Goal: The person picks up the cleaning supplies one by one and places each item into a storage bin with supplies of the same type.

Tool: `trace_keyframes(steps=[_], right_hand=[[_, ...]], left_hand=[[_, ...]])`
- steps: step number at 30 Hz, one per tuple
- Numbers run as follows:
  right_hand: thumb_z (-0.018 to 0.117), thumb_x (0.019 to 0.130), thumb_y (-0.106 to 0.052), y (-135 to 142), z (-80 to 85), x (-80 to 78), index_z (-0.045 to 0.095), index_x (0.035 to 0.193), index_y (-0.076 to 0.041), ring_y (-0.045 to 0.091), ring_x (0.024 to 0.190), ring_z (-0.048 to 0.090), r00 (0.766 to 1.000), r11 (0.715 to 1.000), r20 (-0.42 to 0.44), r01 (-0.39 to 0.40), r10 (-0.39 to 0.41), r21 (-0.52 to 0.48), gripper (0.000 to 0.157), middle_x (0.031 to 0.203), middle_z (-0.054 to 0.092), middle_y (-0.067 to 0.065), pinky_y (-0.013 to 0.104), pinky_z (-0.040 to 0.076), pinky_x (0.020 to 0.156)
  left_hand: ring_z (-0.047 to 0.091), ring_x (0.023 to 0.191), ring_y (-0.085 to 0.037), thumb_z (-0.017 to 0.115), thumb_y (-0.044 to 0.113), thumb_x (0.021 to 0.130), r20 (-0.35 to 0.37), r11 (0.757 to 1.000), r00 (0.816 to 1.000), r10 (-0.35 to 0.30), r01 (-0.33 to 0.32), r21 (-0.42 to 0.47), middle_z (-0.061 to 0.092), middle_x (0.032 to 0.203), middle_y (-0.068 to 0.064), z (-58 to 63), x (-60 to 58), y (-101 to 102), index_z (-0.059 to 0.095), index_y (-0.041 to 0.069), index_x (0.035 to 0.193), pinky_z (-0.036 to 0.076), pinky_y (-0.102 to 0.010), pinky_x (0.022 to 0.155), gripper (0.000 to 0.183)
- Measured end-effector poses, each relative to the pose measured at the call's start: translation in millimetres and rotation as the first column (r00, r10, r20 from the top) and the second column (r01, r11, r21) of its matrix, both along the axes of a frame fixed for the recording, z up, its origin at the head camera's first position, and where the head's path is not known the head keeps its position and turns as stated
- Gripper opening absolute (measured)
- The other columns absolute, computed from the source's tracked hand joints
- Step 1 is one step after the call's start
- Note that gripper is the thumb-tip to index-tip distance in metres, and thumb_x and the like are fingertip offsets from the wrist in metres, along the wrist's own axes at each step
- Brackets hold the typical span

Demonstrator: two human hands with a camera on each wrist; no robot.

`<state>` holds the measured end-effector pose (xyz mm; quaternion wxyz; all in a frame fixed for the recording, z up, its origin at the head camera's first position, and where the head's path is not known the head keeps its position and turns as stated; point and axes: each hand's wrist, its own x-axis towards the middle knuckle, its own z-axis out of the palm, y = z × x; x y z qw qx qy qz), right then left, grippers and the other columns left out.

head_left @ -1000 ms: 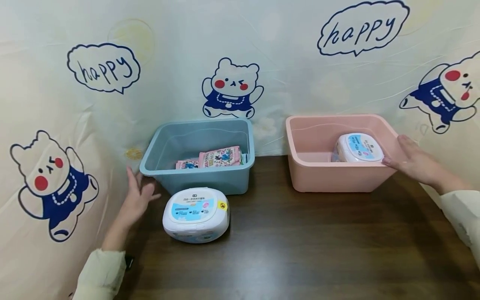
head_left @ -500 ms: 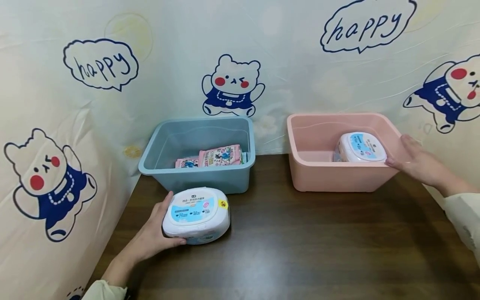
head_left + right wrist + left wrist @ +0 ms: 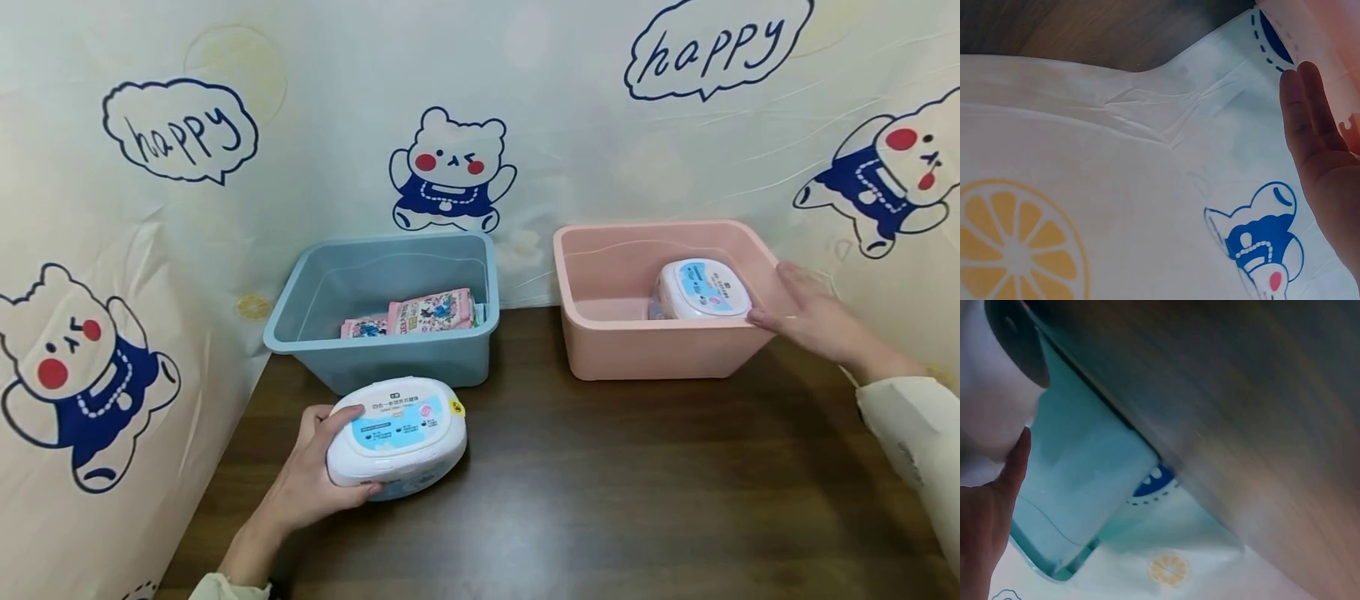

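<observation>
My left hand [image 3: 318, 471] grips the left end of a white laundry pod tub [image 3: 408, 437], thumb on its near side and fingers over its upper left edge. The tub has a blue-and-white label and tilts slightly, just in front of the blue bin [image 3: 397, 362]. The left wrist view shows the tub [image 3: 994, 375] only in part, blurred. My right hand [image 3: 817, 321] holds the right side of the pink bin [image 3: 652, 354], thumb over the rim near its front corner. In the right wrist view two straight fingers [image 3: 1310, 106] lie along the bin's outer wall.
Pink flowered packets [image 3: 431, 312] lie inside the blue bin. A similar white tub [image 3: 705, 287] sits in the right part of the pink bin. Both bins stand on the dark wooden table [image 3: 600, 500] against a printed cloth backdrop [image 3: 570, 125].
My left hand has come from beside the blue bin to the white tub, taken hold of it and turned it slightly. My right hand has stayed on the pink bin.
</observation>
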<state>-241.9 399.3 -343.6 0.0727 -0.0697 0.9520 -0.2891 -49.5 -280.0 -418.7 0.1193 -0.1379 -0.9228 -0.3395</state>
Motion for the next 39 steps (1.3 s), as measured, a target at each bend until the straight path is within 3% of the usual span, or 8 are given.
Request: trace_keyframes(steps=[8, 13, 18, 25, 35, 39], right_hand=[[0.059, 0.095, -0.058, -21.0, 1.1, -5.5, -0.015, 0.16, -0.012, 0.055, 0.146, -0.007, 0.999, 0.999, -0.03, -0.031, 0.032, 0.034, 0.108, 0.164, -0.014, 0.023, 0.08, 0.005, 0.105], [0.059, 0.095, -0.059, -30.6, -2.5, -6.3, -0.015, 0.16, -0.013, 0.051, 0.147, -0.01, 0.999, 0.999, -0.012, -0.033, 0.033, 0.009, 0.109, 0.165, -0.017, 0.019, 0.079, 0.004, 0.106], [0.058, 0.094, -0.061, -27.8, -5.1, -0.8, -0.018, 0.159, -0.014, 0.051, 0.147, -0.013, 1.0, 1.0, 0.017, -0.01, 0.01, 0.014, 0.11, 0.164, -0.022, 0.017, 0.081, 0.006, 0.103], [0.057, 0.095, -0.062, -20.3, -4.6, 2.7, -0.02, 0.158, -0.014, 0.052, 0.146, -0.013, 1.0, 1.0, 0.01, 0.009, -0.009, 0.013, 0.111, 0.163, -0.022, 0.018, 0.081, 0.006, 0.104], [0.058, 0.094, -0.063, -18.1, -0.7, 3.8, -0.018, 0.159, -0.016, 0.052, 0.146, -0.012, 1.0, 1.0, 0.008, 0.026, -0.026, 0.014, 0.11, 0.164, -0.022, 0.017, 0.082, 0.008, 0.102], [0.057, 0.094, -0.063, -19.2, -0.8, 4.0, -0.017, 0.159, -0.014, 0.054, 0.146, -0.011, 0.999, 0.999, 0.001, 0.032, -0.032, 0.022, 0.11, 0.163, -0.02, 0.019, 0.082, 0.008, 0.102]], left_hand=[[0.041, 0.116, -0.026, 0.1, 0.028, 0.06, 0.002, 0.995, 0.998, 0.064, -0.064, 0.075, 0.037, 0.126, -0.007, 4.6, 14.7, 28.7, 0.045, 0.029, 0.148, 0.046, -0.047, 0.085, 0.104], [0.04, 0.116, -0.02, 0.1, 0.023, 0.057, -0.063, 0.985, 0.992, 0.107, -0.097, 0.139, 0.039, 0.127, -0.008, 23.6, 20.9, 52.9, 0.047, 0.026, 0.148, 0.043, -0.037, 0.085, 0.105], [0.037, 0.118, -0.019, 0.1, 0.02, 0.057, -0.131, 0.974, 0.984, 0.119, -0.09, 0.21, 0.037, 0.125, -0.01, 46.1, 17.8, 81.5, 0.049, 0.025, 0.147, 0.041, -0.033, 0.084, 0.103], [0.037, 0.123, -0.023, 0.098, 0.021, 0.061, -0.162, 0.953, 0.976, 0.149, -0.098, 0.286, 0.035, 0.128, -0.011, 69.2, 3.9, 108.5, 0.05, 0.029, 0.146, 0.044, -0.036, 0.085, 0.098], [0.037, 0.129, -0.025, 0.093, 0.025, 0.07, -0.166, 0.921, 0.981, 0.099, -0.027, 0.39, 0.032, 0.138, -0.011, 94.2, -34.9, 143.0, 0.045, 0.041, 0.147, 0.05, -0.052, 0.091, 0.092], [0.035, 0.131, -0.024, 0.092, 0.031, 0.071, -0.187, 0.914, 0.978, 0.094, -0.01, 0.406, 0.031, 0.143, -0.01, 105.8, -50.8, 163.3, 0.044, 0.043, 0.146, 0.052, -0.051, 0.092, 0.09]])
